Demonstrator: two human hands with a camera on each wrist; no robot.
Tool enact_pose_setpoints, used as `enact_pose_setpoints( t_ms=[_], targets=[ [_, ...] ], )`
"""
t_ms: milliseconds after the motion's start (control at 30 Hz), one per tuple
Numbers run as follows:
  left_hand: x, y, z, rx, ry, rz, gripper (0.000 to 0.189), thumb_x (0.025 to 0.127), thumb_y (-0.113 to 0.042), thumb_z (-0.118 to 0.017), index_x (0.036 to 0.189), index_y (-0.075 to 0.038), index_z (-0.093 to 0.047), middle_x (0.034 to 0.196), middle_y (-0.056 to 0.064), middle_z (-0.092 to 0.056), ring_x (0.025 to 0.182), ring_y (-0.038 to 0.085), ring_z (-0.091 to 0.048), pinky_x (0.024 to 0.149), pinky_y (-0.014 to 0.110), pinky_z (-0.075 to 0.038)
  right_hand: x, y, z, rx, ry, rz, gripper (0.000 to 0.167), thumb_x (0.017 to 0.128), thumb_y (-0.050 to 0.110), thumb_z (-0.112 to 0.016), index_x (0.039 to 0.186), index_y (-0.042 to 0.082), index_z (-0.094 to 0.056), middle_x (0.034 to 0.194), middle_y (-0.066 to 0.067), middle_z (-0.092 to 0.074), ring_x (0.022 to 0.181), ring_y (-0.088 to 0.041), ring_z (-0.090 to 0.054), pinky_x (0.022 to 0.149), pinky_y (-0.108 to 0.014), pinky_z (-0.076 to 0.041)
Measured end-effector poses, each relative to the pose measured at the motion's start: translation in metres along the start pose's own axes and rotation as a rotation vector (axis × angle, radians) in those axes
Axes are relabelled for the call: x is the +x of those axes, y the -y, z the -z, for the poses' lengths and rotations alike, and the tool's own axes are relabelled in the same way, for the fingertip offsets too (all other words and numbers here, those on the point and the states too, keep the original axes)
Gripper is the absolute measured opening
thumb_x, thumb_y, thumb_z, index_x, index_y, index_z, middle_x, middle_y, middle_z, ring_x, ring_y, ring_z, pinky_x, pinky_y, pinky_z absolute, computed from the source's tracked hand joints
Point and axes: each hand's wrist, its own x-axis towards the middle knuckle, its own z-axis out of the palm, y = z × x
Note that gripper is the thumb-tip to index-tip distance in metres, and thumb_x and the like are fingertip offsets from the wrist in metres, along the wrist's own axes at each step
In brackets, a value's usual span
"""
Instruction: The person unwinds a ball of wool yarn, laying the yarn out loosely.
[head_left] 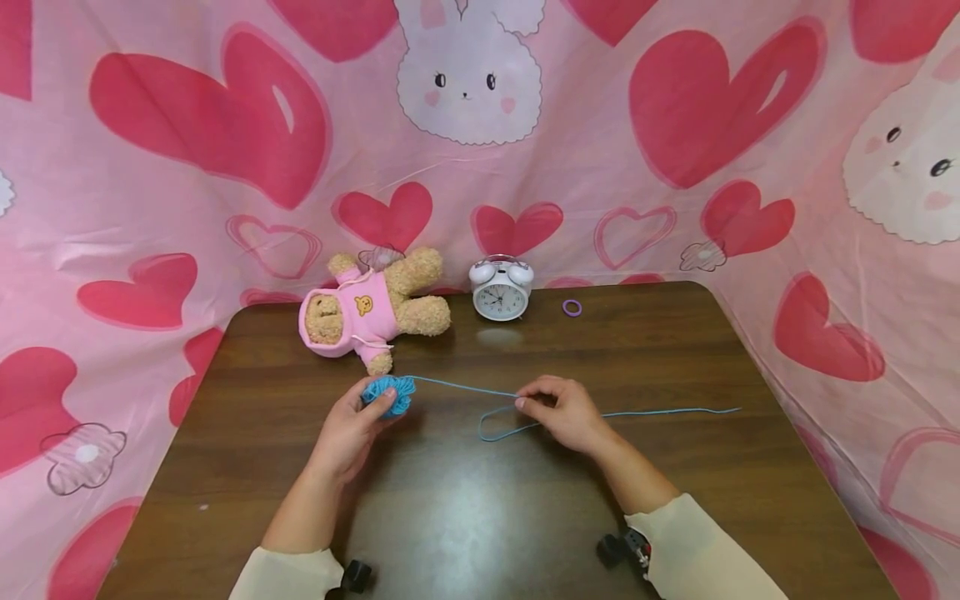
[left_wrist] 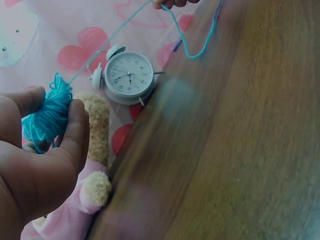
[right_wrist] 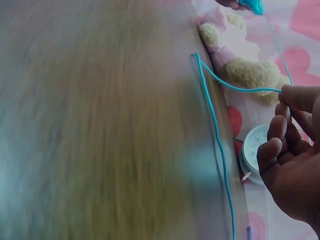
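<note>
My left hand [head_left: 358,417] grips a small bundle of blue yarn [head_left: 390,393] between thumb and fingers; the left wrist view shows the bundle [left_wrist: 46,118] pinched at the fingertips. A strand [head_left: 461,387] runs from it to my right hand [head_left: 566,410], which pinches the yarn between thumb and forefinger [right_wrist: 286,95]. Below that hand the strand forms a loop [head_left: 498,430] on the brown table [head_left: 480,500], and its loose tail [head_left: 675,411] trails off to the right.
A teddy bear in a pink hoodie [head_left: 367,312] lies at the back left of the table. A white twin-bell alarm clock [head_left: 500,289] stands behind the hands, with a purple ring [head_left: 572,307] beside it. Pink heart-print cloth [head_left: 187,125] surrounds the table.
</note>
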Motion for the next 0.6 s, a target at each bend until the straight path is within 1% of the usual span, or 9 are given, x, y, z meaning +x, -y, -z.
enact_pose_setpoints(
  t_ms=[100,167,400,600],
  targets=[
    [0.000,0.001,0.002,-0.009,-0.014,-0.005,0.040,0.105,-0.012,-0.061,0.138,0.007,-0.046,0.111,0.004,-0.065,0.098,0.016,-0.068,0.098,0.039,-0.057,-0.002,-0.002,0.005,-0.021,-0.010,0.010,0.012,0.091,0.014,-0.080,0.100,0.006,-0.080,0.094,0.004,-0.073,0.079,-0.011,-0.060,0.068,-0.024,-0.049],
    [0.000,0.001,0.004,-0.003,-0.017,-0.007,0.040,0.105,-0.014,-0.062,0.137,0.007,-0.047,0.110,0.004,-0.065,0.097,0.016,-0.068,0.097,0.038,-0.057,-0.004,-0.003,0.009,-0.035,-0.015,0.008,0.012,0.092,0.015,-0.080,0.100,0.007,-0.080,0.094,0.005,-0.073,0.080,-0.012,-0.060,0.070,-0.024,-0.048],
    [-0.002,0.001,0.010,0.023,-0.016,-0.003,0.044,0.106,-0.017,-0.062,0.139,0.008,-0.046,0.113,0.003,-0.065,0.100,0.015,-0.067,0.097,0.035,-0.057,-0.010,-0.006,0.022,-0.058,-0.038,-0.003,0.011,0.092,0.016,-0.079,0.100,0.008,-0.081,0.094,0.005,-0.074,0.081,-0.012,-0.060,0.070,-0.024,-0.048],
    [-0.003,0.002,0.014,0.027,-0.020,0.008,0.043,0.106,-0.017,-0.062,0.138,0.007,-0.046,0.112,0.002,-0.066,0.100,0.015,-0.067,0.098,0.035,-0.056,-0.018,-0.008,0.035,-0.075,-0.045,-0.022,0.011,0.093,0.016,-0.079,0.101,0.008,-0.081,0.094,0.006,-0.073,0.079,-0.012,-0.061,0.068,-0.025,-0.049]
  ],
)
